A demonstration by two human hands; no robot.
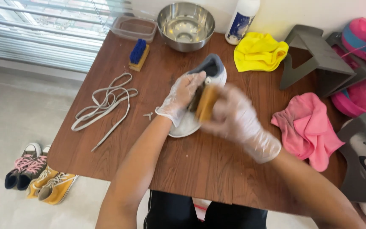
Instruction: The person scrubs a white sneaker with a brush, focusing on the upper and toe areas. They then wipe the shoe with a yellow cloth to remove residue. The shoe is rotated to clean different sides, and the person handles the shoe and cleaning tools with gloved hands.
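Observation:
A white sneaker (217,74) with a grey collar lies on the brown wooden table (200,169), its laces out. My left hand (183,95), in a clear plastic glove, grips the shoe's side. My right hand (234,116), also gloved and blurred by motion, holds a wooden-backed brush (206,103) pressed against the shoe. Grey laces (104,101) lie loose on the table to the left.
At the back stand a steel bowl (186,25), a clear plastic tub (134,28), a white bottle (242,19) and a blue-bristled brush (138,54). Yellow cloth (259,51), pink cloth (308,129), grey shoe stands (314,59) and pink shoes (363,68) fill the right. Sneakers (39,174) sit on the floor.

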